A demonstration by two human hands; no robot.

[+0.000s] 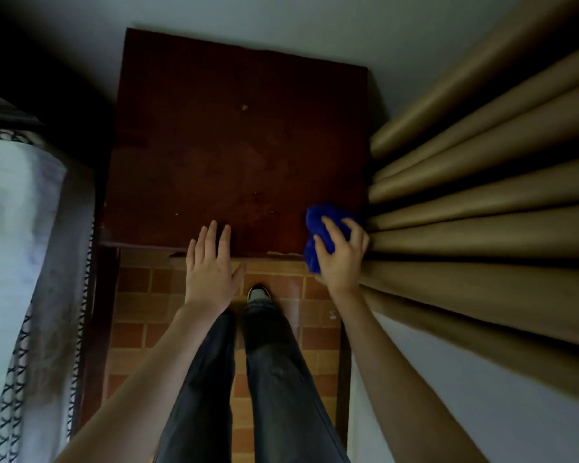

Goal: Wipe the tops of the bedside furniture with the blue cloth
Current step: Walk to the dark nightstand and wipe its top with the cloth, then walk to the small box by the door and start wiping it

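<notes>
Head view, looking straight down at a dark red-brown bedside table (234,155) set against a pale wall (315,25).

Right hand (340,259): fingers curled around a bunched blue cloth (318,228), gripping it firmly. Cloth sits at the near right corner of the table top, partly over the front edge, with a fold hanging below the edge in front of the hand. The back of the hand is just beside the curtain (482,208), possibly touching it; cannot tell for certain.

Left hand (209,265): open and flat, fingers extended and slightly spread, holding nothing. Fingertips rest on the near edge of the table top, left of centre; palm is out over the floor side.

Table top: bare wood surface, a small pale chip (244,107) toward the back and faint smudgy marks across the middle. Front edge shows a strip of peeling veneer near the cloth. No container of any kind in view, so no contents to record.

Surroundings: tan curtain hangs in heavy folds along the right side of the table. A bed (20,248) with white bedding and a black-and-white patterned trim lies to the left. Floor (141,315) is orange-brown tile. The person's dark trousers (274,379) and one shoe (258,293) are below the table edge.
</notes>
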